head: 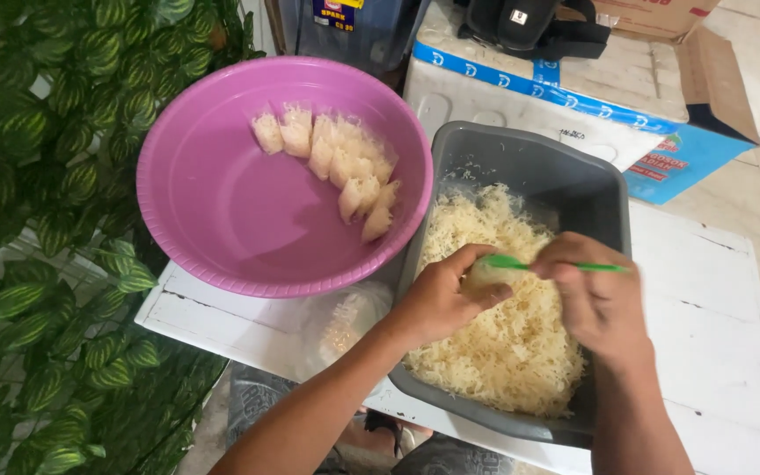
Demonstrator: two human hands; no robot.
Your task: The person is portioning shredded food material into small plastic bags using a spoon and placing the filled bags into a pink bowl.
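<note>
Nearest, the left hand (437, 299) closes around a small filled packet (484, 274) over the grey tub (573, 189) of shredded food; the right hand (595, 295) pinches a green stick (573, 266). Keeping the packet steady above the tub would likely catch spills. Beyond, on the white table (714, 299), a pink basin (222, 211) holds finished packets (336, 163); cartons (661, 79) and leafy plants (46, 176) lie behind.

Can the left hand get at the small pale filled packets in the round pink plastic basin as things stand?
Probably yes, once freed. The left hand now holds a small pale lump over the grey tub. The pink basin sits just beside it, open-topped, with nothing covering the packets.
</note>
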